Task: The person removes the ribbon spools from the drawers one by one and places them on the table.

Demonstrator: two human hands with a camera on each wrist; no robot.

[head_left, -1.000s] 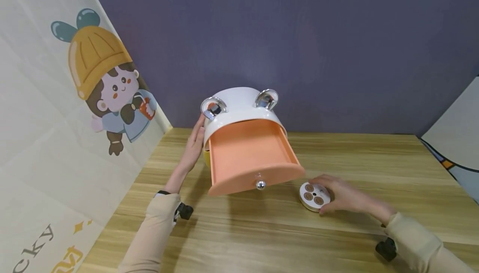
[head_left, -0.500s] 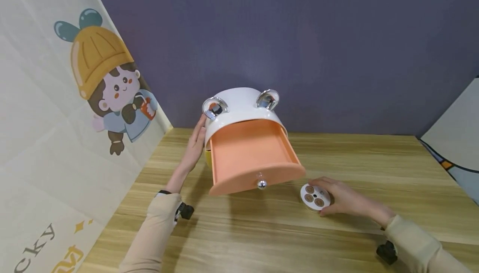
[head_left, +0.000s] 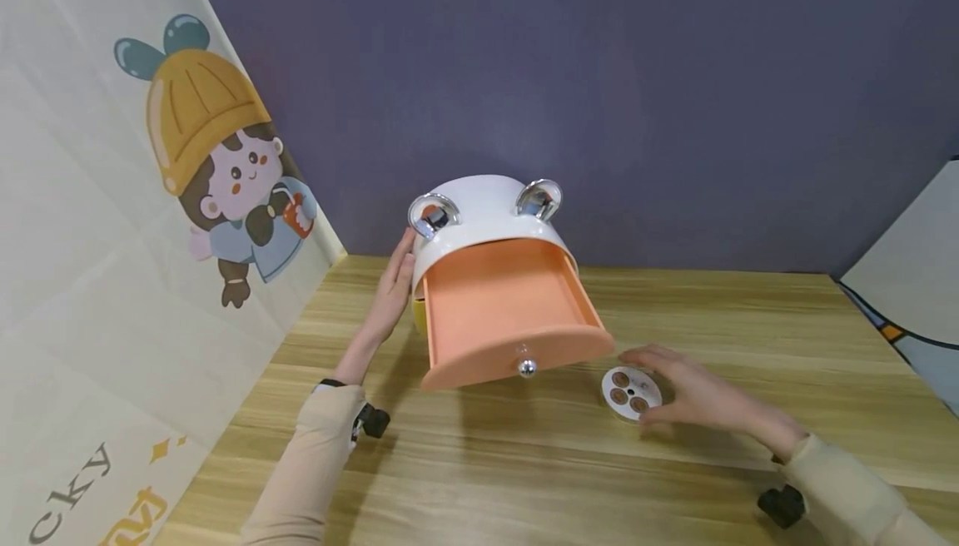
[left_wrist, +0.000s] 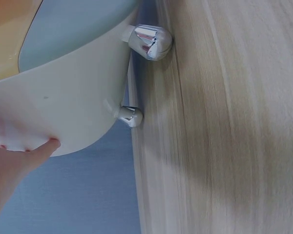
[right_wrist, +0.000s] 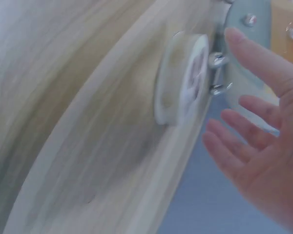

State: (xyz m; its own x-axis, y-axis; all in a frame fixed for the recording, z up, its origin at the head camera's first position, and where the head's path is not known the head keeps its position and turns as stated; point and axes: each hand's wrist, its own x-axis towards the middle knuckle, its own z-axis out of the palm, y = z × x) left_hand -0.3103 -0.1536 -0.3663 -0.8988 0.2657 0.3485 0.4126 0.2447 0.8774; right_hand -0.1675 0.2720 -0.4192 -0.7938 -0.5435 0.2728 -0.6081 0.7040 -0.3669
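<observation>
A white rounded drawer box (head_left: pixel 487 205) with two chrome ears stands at the back of the table. Its peach drawer (head_left: pixel 517 359) is pulled out and has a silver knob (head_left: pixel 528 368). My left hand (head_left: pixel 391 292) rests against the box's left side, fingers extended; the left wrist view shows fingertips on the white wall (left_wrist: pixel 73 97). A white spool (head_left: pixel 632 394) with round brown patches lies flat on the table, right of the drawer front. In the right wrist view, my right hand (right_wrist: pixel 273 126) has spread fingers, apart from the spool (right_wrist: pixel 180 83).
The wooden table (head_left: pixel 524 479) reaches to a dark blue wall (head_left: pixel 674 113) behind the box. On the left stands a white panel with a cartoon figure (head_left: pixel 240 171). Chrome feet (left_wrist: pixel 151 43) hold the box off the table.
The right hand's fingers have come off the spool and drawn slightly right. The spool lies in place. Box, drawer and left hand look the same, with a slight shift of the view.
</observation>
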